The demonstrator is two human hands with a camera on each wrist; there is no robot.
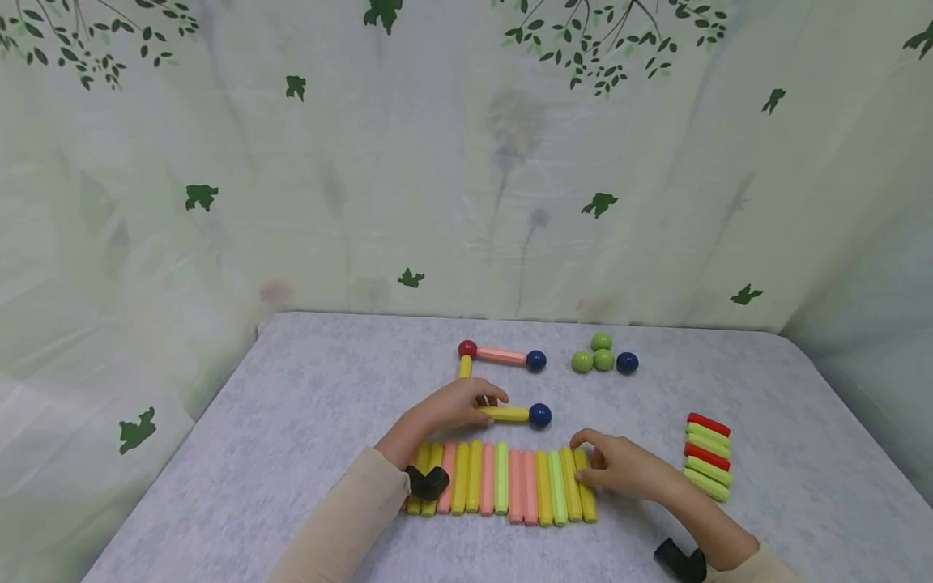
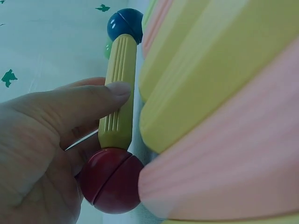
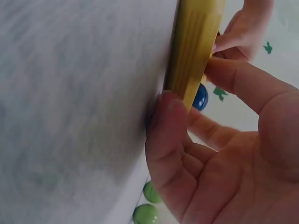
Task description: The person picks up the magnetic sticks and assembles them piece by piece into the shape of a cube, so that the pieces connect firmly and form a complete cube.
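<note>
My left hand (image 1: 461, 402) pinches a yellow stick (image 2: 117, 84), its thumb lying along the ribbed side. A blue ball (image 1: 540, 415) caps one end of that stick; a dark red ball (image 2: 112, 181) at the other end is hidden by the hand in the head view. Behind it, a second yellow stick (image 1: 465, 368) runs up to a red ball (image 1: 467, 349), which a pink stick (image 1: 501, 356) links to another blue ball (image 1: 535, 361). My right hand (image 1: 619, 465) holds the upper end of the rightmost yellow stick (image 3: 194, 46) in a row between thumb and fingers.
A row of yellow, pink and light green sticks (image 1: 501, 482) lies side by side at the front. Several green balls (image 1: 602, 359) and a blue ball (image 1: 627, 363) sit at the back right. Red and light green sticks (image 1: 707, 459) are stacked side by side at right.
</note>
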